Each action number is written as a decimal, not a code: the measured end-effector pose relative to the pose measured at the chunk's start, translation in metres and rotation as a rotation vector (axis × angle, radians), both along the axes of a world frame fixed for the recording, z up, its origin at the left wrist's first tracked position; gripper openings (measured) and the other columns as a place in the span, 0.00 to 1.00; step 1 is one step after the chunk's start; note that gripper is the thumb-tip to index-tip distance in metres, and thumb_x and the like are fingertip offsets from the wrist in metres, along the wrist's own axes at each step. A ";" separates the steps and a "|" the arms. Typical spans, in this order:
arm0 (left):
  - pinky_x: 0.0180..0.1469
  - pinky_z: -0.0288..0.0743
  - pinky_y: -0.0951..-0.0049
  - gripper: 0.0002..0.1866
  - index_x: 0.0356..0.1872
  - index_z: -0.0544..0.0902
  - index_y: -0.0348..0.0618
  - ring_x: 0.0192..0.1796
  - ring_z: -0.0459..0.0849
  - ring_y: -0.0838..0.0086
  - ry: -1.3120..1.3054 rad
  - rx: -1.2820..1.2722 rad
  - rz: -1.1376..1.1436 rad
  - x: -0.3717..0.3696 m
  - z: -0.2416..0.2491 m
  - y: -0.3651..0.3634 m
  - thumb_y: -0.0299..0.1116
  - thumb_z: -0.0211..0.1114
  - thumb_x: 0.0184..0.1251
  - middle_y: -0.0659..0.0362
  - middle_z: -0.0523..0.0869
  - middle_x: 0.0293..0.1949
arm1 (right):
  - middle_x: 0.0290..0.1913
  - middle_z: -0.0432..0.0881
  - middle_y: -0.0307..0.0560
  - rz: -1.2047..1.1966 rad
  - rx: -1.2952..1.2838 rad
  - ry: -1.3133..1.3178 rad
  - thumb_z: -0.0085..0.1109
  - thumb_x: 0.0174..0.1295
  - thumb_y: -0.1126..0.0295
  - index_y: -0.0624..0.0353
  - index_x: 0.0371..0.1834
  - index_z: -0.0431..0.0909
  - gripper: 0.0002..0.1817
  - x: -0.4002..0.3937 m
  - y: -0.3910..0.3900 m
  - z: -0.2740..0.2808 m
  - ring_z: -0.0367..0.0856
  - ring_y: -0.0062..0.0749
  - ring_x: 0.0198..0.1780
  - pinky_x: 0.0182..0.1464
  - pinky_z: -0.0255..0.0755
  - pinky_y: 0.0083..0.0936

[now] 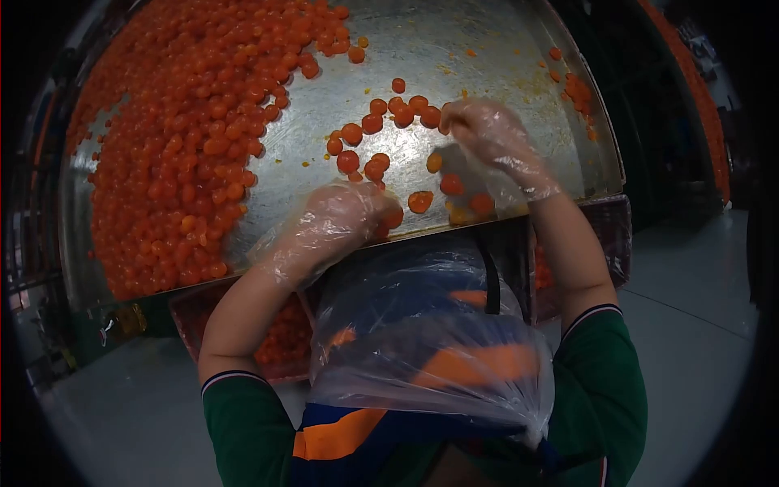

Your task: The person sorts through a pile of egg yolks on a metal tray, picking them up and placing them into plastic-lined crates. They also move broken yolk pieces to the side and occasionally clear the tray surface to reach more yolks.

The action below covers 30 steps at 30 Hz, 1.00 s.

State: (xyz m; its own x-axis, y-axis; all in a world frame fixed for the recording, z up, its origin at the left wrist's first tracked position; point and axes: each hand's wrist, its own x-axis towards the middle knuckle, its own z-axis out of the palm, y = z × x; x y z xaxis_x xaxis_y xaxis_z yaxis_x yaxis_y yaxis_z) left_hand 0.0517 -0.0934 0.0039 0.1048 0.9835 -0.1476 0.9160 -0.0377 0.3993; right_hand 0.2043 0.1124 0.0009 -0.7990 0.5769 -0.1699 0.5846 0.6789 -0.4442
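Round orange-red balls that look like salted egg yolks lie on a metal tray table. My left hand (337, 215), in a clear plastic glove, is at the tray's near edge, fingers curled against an egg yolk (392, 217); the fingertips are partly hidden. Farther right, my gloved right hand (491, 134) reaches over the tray, its fingers pinched together at a yolk at the end of a short row. Between the hands lie several loose yolks, among them a red one (347, 161), a yellowish one (434, 161) and a flattened, blotchy one (419, 201).
A large heap of yolks (178, 138) covers the tray's left side. A small cluster (578, 93) sits by the right rim (596, 89). Below the near edge, a left crate (284, 337) holds yolks, and a right crate (604, 235) stands opposite. Yellow crumbs dot the metal.
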 end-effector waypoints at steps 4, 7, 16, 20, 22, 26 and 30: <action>0.43 0.78 0.59 0.07 0.37 0.82 0.48 0.42 0.85 0.61 0.088 -0.149 -0.133 0.012 -0.008 0.015 0.34 0.64 0.57 0.53 0.85 0.35 | 0.42 0.85 0.50 -0.064 0.151 0.062 0.57 0.62 0.64 0.53 0.50 0.82 0.15 -0.022 0.005 -0.006 0.83 0.44 0.45 0.49 0.75 0.35; 0.43 0.77 0.58 0.08 0.36 0.82 0.46 0.41 0.86 0.60 0.053 -0.198 -0.110 0.011 -0.023 0.024 0.34 0.64 0.57 0.52 0.85 0.33 | 0.41 0.85 0.51 -0.020 0.204 -0.134 0.59 0.62 0.62 0.52 0.49 0.81 0.14 -0.034 -0.003 -0.024 0.83 0.46 0.45 0.49 0.76 0.38; 0.39 0.77 0.71 0.14 0.44 0.82 0.39 0.33 0.83 0.76 -0.707 -0.174 0.771 -0.028 -0.010 0.001 0.40 0.61 0.69 0.57 0.85 0.30 | 0.38 0.84 0.48 0.090 0.056 0.089 0.62 0.61 0.58 0.55 0.39 0.79 0.12 -0.081 -0.025 -0.003 0.83 0.39 0.41 0.44 0.75 0.35; 0.41 0.78 0.65 0.19 0.48 0.82 0.40 0.35 0.84 0.67 -0.437 -0.075 0.933 -0.041 -0.009 -0.006 0.45 0.61 0.68 0.53 0.86 0.33 | 0.42 0.83 0.50 0.295 0.119 0.137 0.63 0.56 0.64 0.54 0.43 0.81 0.12 -0.107 -0.036 -0.020 0.83 0.45 0.47 0.45 0.77 0.39; 0.45 0.77 0.60 0.20 0.53 0.80 0.43 0.41 0.84 0.59 -0.113 0.021 0.780 -0.041 -0.017 -0.009 0.45 0.60 0.68 0.51 0.85 0.39 | 0.44 0.83 0.51 0.325 0.119 0.068 0.62 0.56 0.68 0.54 0.45 0.82 0.13 -0.113 -0.038 -0.023 0.83 0.45 0.49 0.45 0.78 0.39; 0.50 0.76 0.58 0.17 0.55 0.77 0.51 0.48 0.83 0.55 0.144 0.037 0.580 -0.023 -0.028 0.008 0.39 0.62 0.66 0.50 0.82 0.46 | 0.47 0.83 0.51 0.600 0.236 -0.046 0.60 0.56 0.68 0.55 0.43 0.82 0.11 -0.107 -0.043 -0.035 0.83 0.45 0.50 0.47 0.77 0.38; 0.51 0.76 0.58 0.19 0.58 0.74 0.52 0.47 0.82 0.54 0.114 -0.007 0.491 -0.030 -0.043 0.020 0.38 0.61 0.66 0.51 0.81 0.47 | 0.47 0.83 0.53 0.064 -0.399 0.200 0.63 0.53 0.68 0.55 0.47 0.80 0.16 -0.103 -0.030 -0.062 0.83 0.46 0.49 0.50 0.76 0.36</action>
State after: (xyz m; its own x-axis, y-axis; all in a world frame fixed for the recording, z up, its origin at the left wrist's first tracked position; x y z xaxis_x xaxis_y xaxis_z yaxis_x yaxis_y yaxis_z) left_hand 0.0221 -0.0732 -0.0389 -0.3871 0.9116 -0.1380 0.8630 0.4110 0.2940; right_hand 0.1016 0.0823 -0.0609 -0.8704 0.4461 -0.2081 0.4235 0.4631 -0.7786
